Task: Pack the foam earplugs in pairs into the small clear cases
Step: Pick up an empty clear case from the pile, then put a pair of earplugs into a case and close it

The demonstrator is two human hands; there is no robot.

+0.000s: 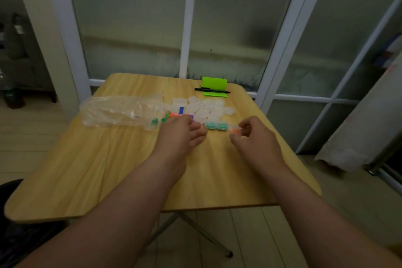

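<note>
Right hand [254, 139] pinches a clear case [234, 130] w/ orange plugs inside, thumb & forefinger clamped on it, approx. mid-tabletop [108, 169]. Two filled cases [216, 126], teal plugs, lie just beside it. Left hand [180, 135] is over the loose earplugs [171, 116] at the plastic bag [117, 113] mouth; fingers bent down, blurred, can't tell if holding any. Empty cases [202, 107] heaped toward far edge; green pad [214, 85] & pen [212, 90] nr far right corner.
</note>
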